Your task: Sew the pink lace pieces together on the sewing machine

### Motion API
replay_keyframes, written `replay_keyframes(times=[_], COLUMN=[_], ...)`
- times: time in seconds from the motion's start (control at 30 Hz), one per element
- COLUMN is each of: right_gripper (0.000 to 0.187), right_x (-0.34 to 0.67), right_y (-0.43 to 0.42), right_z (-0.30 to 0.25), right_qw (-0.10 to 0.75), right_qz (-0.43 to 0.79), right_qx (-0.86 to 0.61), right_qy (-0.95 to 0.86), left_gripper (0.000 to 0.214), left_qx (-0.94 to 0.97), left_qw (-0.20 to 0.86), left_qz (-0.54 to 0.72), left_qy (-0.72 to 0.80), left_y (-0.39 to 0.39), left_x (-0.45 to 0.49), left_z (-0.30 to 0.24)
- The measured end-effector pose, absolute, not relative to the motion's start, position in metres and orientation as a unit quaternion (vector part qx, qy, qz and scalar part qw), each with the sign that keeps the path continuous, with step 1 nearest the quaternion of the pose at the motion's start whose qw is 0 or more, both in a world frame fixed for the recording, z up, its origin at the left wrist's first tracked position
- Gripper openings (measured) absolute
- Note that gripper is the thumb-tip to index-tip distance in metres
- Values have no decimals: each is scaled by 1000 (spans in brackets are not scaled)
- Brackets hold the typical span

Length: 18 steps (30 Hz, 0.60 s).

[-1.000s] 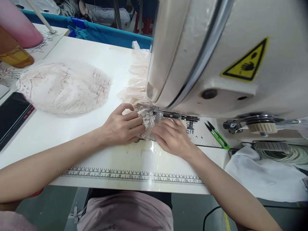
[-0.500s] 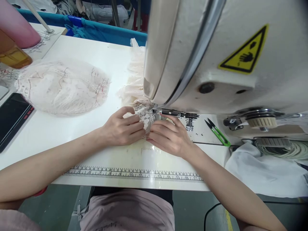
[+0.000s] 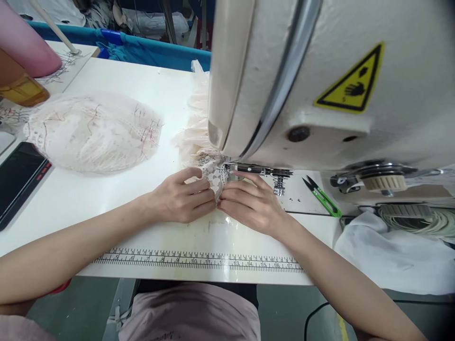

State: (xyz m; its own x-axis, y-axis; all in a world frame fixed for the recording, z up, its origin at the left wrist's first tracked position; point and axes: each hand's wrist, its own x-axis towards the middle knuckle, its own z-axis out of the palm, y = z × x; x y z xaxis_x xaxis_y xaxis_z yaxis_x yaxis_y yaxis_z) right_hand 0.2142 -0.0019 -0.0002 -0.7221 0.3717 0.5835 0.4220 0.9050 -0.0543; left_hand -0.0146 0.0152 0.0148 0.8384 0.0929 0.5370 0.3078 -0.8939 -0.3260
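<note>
Pale lace fabric (image 3: pixel 212 171) lies under the needle area of a sewing machine (image 3: pixel 256 85), its gathered sheer part (image 3: pixel 197 111) spread out behind. My left hand (image 3: pixel 186 196) is closed on the near left edge of the lace, fingers curled. On the lace's right edge, my right hand (image 3: pixel 249 201) pinches the fabric, its index finger reaching close to the presser foot area. The fingertips of both hands almost meet at the lace's near end. The machine head hides the needle and part of the fabric.
A sheer cream lace piece with loose threads (image 3: pixel 94 132) lies on the left, beside a black phone-like device (image 3: pixel 21 182). Green thread snips (image 3: pixel 323 196) rest right of the machine foot. A ruler strip (image 3: pixel 199 260) runs along the table's front edge. White cloth (image 3: pixel 391 255) sits at right.
The lace between my hands has shifted slightly away toward the needle area, and my fingertips have come closer together at its near end. The view has tilted slightly.
</note>
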Motion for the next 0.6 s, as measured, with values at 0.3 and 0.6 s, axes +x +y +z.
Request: replay_keyframes(times=[0.3,0.6], right_gripper=[9,10], right_x=[213,212], right_y=[0,0], right_z=[1,4], right_qw=[297,299], right_qz=[-47,-66], right_qx=[-215,-203], right_qy=[-929,-930], left_gripper=[50,43], left_qx=[-953,-955], left_qw=[53,87], left_qz=[-165,-167], left_qy=[-248,-227], left_y=[19,21], left_x=[-16,-17], left_z=[3,7])
